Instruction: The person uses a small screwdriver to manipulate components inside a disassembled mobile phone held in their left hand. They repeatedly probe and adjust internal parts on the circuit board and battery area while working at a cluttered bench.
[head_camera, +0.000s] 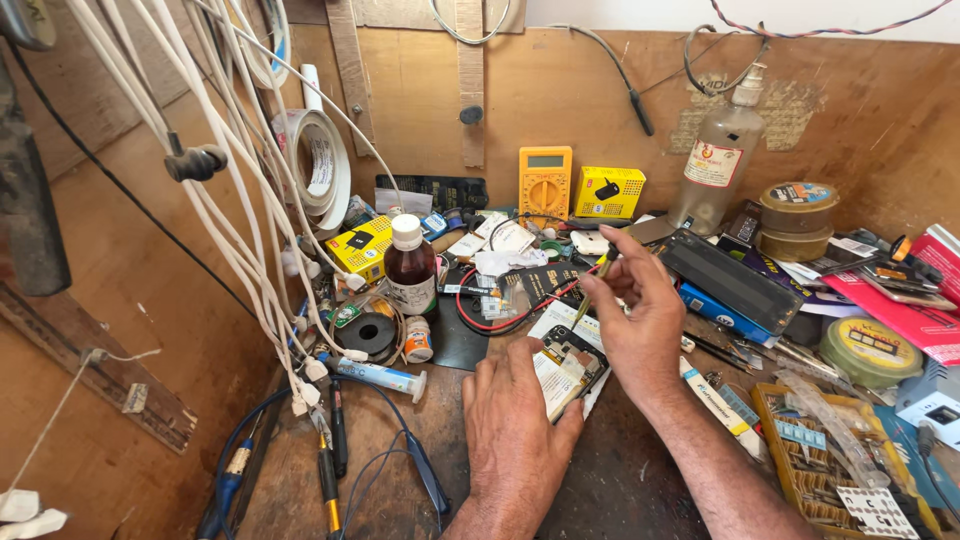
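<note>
My left hand (515, 420) lies flat on the wooden bench, its thumb and fingers pressing down an opened black phone (572, 358) that rests on a white paper. My right hand (635, 310) hovers just above and right of the phone, pinching a thin screwdriver (592, 288) with a yellow-green shaft, its tip angled down toward the phone's upper edge. A red wire loop (480, 318) curls on the bench just behind the phone.
A brown medicine bottle (410, 268) and a black tape roll (367, 335) stand to the left. White cables (230, 170) hang along the left wall. A yellow multimeter (545, 182), a clear pump bottle (718, 165), tins (797, 220) and a parts tray (820, 460) crowd the back and right.
</note>
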